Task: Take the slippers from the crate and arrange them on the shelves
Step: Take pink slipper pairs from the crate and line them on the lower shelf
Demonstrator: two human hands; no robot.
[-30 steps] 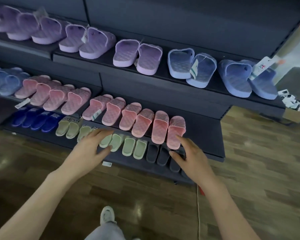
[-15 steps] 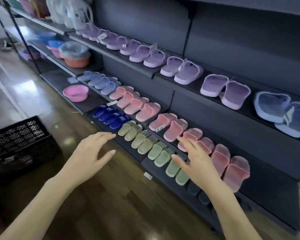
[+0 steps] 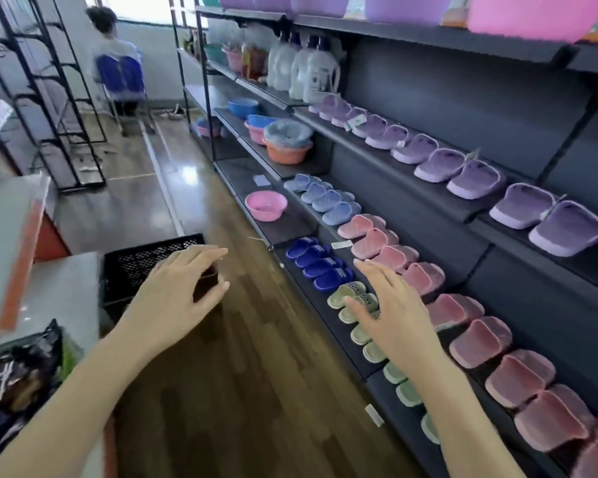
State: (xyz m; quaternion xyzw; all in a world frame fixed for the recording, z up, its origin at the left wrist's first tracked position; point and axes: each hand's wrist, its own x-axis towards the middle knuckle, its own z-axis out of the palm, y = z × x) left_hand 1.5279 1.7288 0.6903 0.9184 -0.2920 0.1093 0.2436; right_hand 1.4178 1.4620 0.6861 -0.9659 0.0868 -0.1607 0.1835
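Hanging in the air over the floor, the left hand (image 3: 173,291) is in front of the edge of the black crate (image 3: 142,260). Its fingers are straight and a little apart, and the thumb sticks out below them. It holds nothing. The right hand (image 3: 390,312) is up too, near the lowest shelf, in front of the green slippers (image 3: 351,293). Its fingers are spread apart, and it holds nothing as well. I think both hands are bare because they are going to the crate for more slippers.

The crate sits on the wood floor, near the shelves (image 3: 292,222), so a slipper has only a short way to go. The hand hides part of it, so I cannot tell if any slippers are left inside.

The slippers I can see are all on the shelves. The purple slippers (image 3: 473,179) are in a row on a high shelf. The light blue slippers (image 3: 325,201) and the pink slippers (image 3: 477,339) are on the shelf below. The dark blue slippers (image 3: 316,262) and the green ones are on the lowest shelf. Each colour stays with its own kind, side by side, so a shopper can find a pair fast.
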